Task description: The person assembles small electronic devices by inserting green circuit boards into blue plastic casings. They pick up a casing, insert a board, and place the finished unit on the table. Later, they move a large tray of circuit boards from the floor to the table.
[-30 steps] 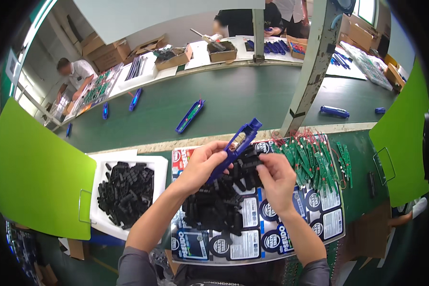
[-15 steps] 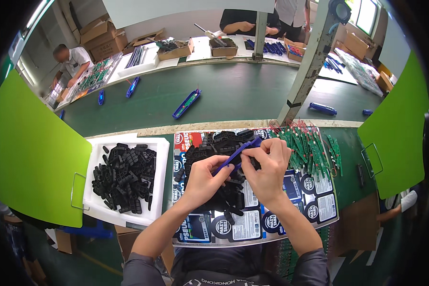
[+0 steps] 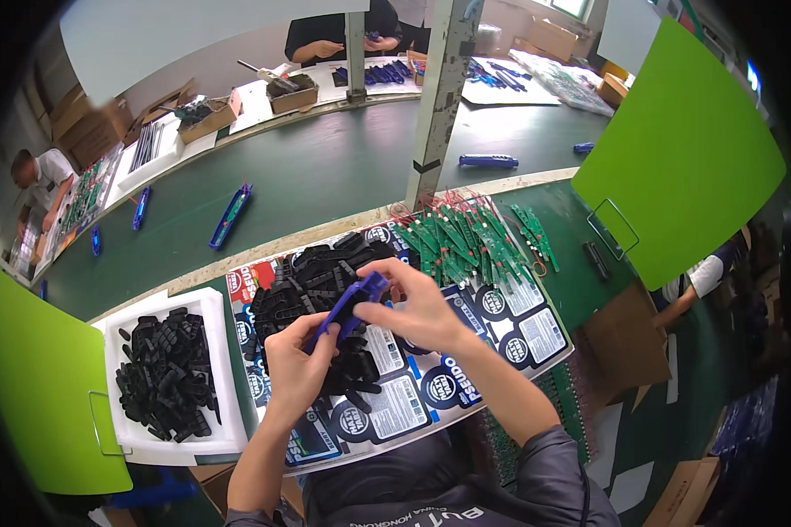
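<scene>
Left hand (image 3: 297, 369) closed around lower end of a blue plastic casing (image 3: 350, 307); right hand (image 3: 417, 307) pinching its upper end between thumb and fingertips. Casing held tilted, just above heap of black plastic parts (image 3: 312, 281) lying on printed card sheet (image 3: 466, 386) at near edge of workbench. Whether a black part is already seated in casing: cannot tell, fingers cover it.

Left of sheet: white tray (image 3: 215, 369), well filled with more black parts. Right of heap: spread of green circuit boards (image 3: 457, 241) with red leads, untouched.

Judged progress: one casing in hand, mid-assembly. Several blue casings (image 3: 230, 217) lying apart on green belt beyond far edge, so some output apparently done. Large stock of black parts and boards left; bulk of work seemingly ahead.
</scene>
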`<state>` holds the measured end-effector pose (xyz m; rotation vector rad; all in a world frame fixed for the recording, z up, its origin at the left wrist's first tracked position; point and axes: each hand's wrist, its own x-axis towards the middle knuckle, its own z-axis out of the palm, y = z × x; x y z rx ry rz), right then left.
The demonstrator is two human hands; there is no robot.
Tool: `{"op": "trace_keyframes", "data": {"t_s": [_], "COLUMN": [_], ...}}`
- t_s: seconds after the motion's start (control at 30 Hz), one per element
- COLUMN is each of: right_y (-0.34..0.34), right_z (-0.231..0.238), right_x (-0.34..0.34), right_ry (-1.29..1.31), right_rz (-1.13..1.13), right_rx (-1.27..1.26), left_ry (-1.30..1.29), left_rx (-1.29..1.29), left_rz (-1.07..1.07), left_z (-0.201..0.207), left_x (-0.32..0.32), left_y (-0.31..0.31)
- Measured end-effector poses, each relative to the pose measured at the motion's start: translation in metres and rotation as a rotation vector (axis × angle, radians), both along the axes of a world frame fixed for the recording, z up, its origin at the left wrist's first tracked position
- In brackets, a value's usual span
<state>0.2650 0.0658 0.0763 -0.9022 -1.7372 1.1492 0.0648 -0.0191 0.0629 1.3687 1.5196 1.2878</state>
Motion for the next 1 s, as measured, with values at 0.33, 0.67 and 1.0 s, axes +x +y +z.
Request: {"op": "trace_keyframes", "data": {"t_s": [0.33,0.67,1.0], "right_y": [0.093,0.087,0.006], "right_z": [-0.045,-0.025,0.031], "right_x": [0.155,0.139,0.019], "right_ry": [-0.922,-1.080,0.209], "right_rz": [-0.633,-0.645,-0.127], "right_rx": [0.317,0.596,0.006], "left_ry": [-0.193,-0.336,-0.657], "left_rx": [-0.070,-0.074,0.013], "left_rz": [-0.030,-0.097,-0.135], "left_z": [-0.009,-0.007,-0.021], "left_x": [-0.019,-0.008,-0.027], "left_y": [-0.004,0.020,0.037]}}
